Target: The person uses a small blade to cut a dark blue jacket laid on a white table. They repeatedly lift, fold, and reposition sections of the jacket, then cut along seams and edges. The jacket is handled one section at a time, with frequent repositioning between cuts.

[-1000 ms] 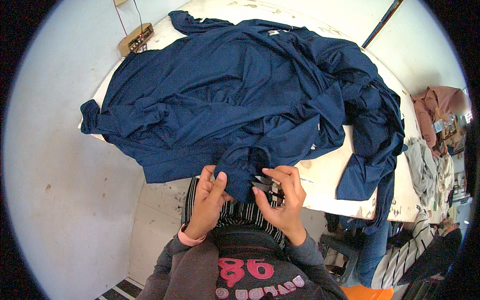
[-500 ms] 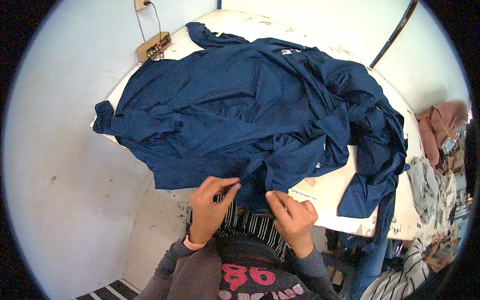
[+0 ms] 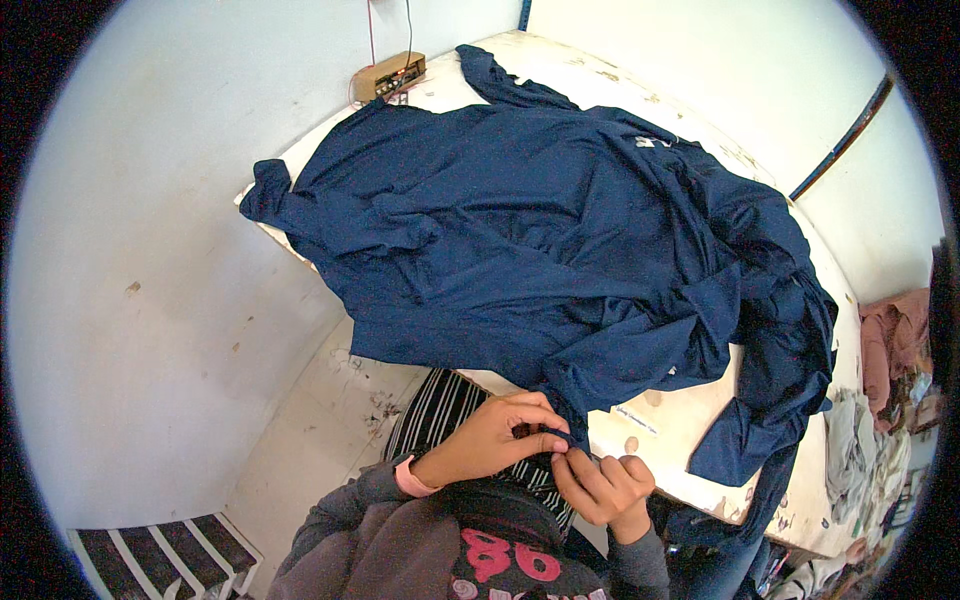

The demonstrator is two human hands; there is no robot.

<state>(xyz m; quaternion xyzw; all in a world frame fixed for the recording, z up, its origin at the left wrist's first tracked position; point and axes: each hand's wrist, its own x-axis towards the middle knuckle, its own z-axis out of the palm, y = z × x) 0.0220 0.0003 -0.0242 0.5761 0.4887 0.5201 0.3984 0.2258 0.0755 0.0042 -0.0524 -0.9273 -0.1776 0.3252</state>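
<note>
A large navy blue garment (image 3: 530, 220), probably a shirt, lies crumpled across the white table (image 3: 675, 465). Part of it hangs over the near edge toward my lap. There my left hand (image 3: 495, 437) is closed, its thumb and forefinger pinching a small fold of the navy cloth. My right hand (image 3: 605, 487) meets it fingertip to fingertip, thumb and forefinger pinched on the same edge of cloth. The fingers cover the exact spot they grip. A long sleeve-like part (image 3: 765, 390) droops over the table's right side.
A small brown box with wires (image 3: 390, 76) stands at the table's far left, against the wall. Piled pinkish clothes (image 3: 893, 345) and greyish cloth (image 3: 850, 455) are at the right. A striped black-and-white object (image 3: 165, 560) sits lower left. Another person's pale sleeve (image 3: 815, 580) shows lower right.
My hands were apart at the garment's near edge; they have come together, both pinching the cloth. The whole view has shifted, so the garment and table appear farther right.
</note>
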